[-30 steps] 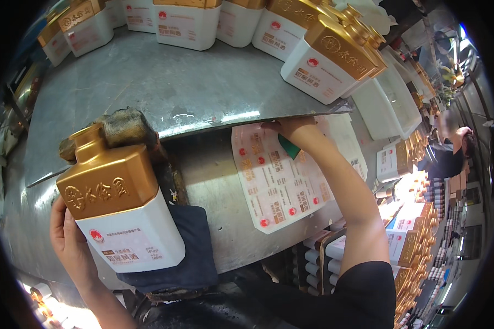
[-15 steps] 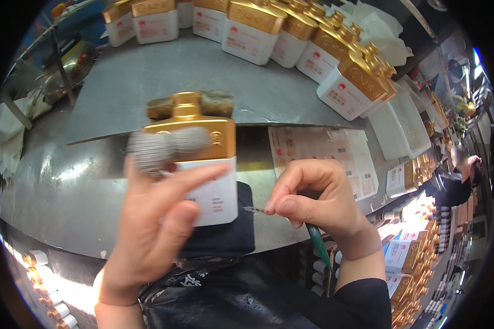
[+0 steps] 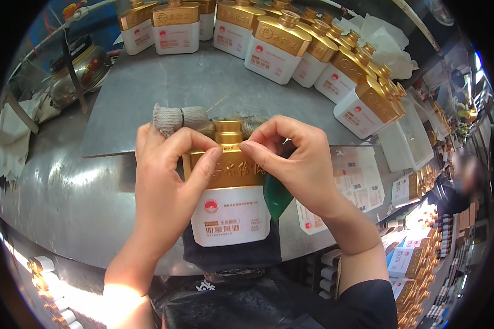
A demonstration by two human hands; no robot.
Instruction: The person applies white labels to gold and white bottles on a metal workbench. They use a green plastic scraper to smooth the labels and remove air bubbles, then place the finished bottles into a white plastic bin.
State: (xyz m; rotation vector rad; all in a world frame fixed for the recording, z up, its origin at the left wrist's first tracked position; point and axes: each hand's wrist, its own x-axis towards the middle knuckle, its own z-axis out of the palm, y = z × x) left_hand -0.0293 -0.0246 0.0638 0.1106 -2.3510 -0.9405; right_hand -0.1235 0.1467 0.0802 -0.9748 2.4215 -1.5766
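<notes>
On the head view, I have the gold-and-white bottle (image 3: 231, 205) between my 2 hands, over a dark cloth (image 3: 230, 259) by the desk (image 3: 101, 197). My left hand (image 3: 169, 172) has its grip closed, thumb to forefinger, at a small strip (image 3: 231, 147) below the neck; whether it pinches the strip, I can't tell. My right hand (image 3: 296, 159) keeps its grip around a green tool (image 3: 279, 200), fingertips at the strip's other end.

A metal worktable (image 3: 148, 90), a row of matching gold-and-white bottles (image 3: 271, 61) and massed bottles (image 3: 404, 259) at right mark a production workshop.
</notes>
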